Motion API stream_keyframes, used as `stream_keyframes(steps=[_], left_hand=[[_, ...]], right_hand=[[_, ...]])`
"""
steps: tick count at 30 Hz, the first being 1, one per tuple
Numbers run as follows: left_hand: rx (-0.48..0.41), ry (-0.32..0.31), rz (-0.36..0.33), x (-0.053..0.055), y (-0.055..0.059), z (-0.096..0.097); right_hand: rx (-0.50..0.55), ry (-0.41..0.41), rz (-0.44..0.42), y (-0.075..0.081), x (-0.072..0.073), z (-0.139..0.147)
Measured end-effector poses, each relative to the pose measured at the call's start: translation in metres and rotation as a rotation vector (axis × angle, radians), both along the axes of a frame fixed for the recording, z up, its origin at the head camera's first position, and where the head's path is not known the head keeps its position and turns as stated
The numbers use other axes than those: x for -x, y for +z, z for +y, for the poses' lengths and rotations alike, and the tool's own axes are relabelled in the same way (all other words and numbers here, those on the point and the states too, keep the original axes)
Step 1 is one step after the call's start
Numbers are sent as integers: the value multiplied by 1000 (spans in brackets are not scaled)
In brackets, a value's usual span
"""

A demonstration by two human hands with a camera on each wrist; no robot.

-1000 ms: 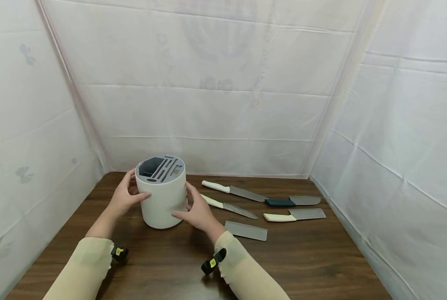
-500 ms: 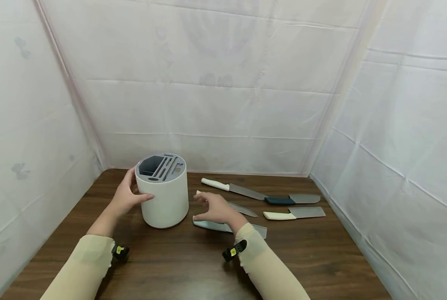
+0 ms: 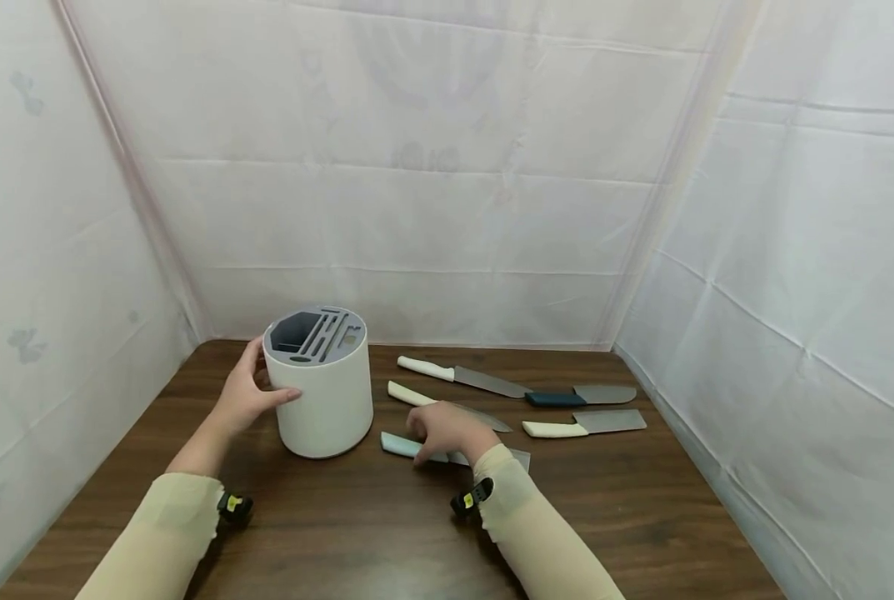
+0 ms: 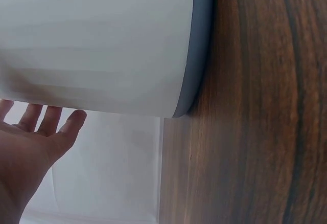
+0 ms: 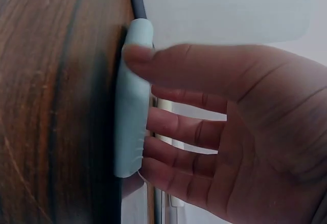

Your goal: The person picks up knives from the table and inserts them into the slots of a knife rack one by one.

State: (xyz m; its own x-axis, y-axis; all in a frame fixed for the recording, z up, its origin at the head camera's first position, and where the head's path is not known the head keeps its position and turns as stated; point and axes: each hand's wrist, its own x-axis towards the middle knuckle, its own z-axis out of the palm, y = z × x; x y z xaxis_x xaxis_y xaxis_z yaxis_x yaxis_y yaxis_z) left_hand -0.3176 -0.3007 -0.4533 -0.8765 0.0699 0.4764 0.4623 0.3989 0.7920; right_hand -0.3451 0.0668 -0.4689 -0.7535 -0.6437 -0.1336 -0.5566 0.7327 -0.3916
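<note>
A white cylindrical knife block (image 3: 325,412) with a grey slotted top stands at the left of the table. My left hand (image 3: 246,393) holds its left side, thumb on the front and fingers round behind; the left wrist view shows the fingertips at its white wall. My right hand (image 3: 450,431) is over a cleaver with a pale blue handle (image 5: 134,101), lying flat. Thumb and fingers are at opposite sides of that handle, gripping it. The hand and wrist cover part of the cleaver's blade (image 3: 521,458).
Behind the right hand lie a cream-handled knife (image 3: 409,394) and a white-handled knife (image 3: 426,367). Farther right are a dark blue-handled knife (image 3: 556,400) and a cream-handled cleaver (image 3: 555,429). White sheeting (image 3: 417,225) encloses the back and sides of the wooden table (image 3: 327,525).
My right hand has left the knife block, moved right and come down onto the pale blue cleaver handle. My left hand has stayed at the block, which stands in the same place.
</note>
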Motion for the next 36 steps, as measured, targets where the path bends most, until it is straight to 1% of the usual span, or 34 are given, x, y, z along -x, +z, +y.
stream_keyframes(steps=[5,9,12,17,22,25,30,33,36], left_hand=[[10,4,2,-3,-4,-1],[-1,4,8,-5,-5,-1],[-13,3,7,-5,-4,0],[-26,-15,6,-2,-2,1],[-28,-23,26,1,1,1],[-19,-20,33,1,0,1],[-20,-9,45,-1,-3,2],[-32,-8,55,-1,-5,3],[-42,-6,51,0,-4,5]], right_hand=[[-16,-23,5,-7,-4,-5],[-27,-9,17,-8,-6,-7],[-42,-6,15,-7,-6,-7],[-67,-29,1,-2,-4,-5],[-65,-32,-1,1,-3,-5],[-68,-29,-10,0,-4,-5],[-71,-6,0,-2,-4,-3],[-51,10,5,-1,-4,-2],[-17,27,18,4,-2,0]])
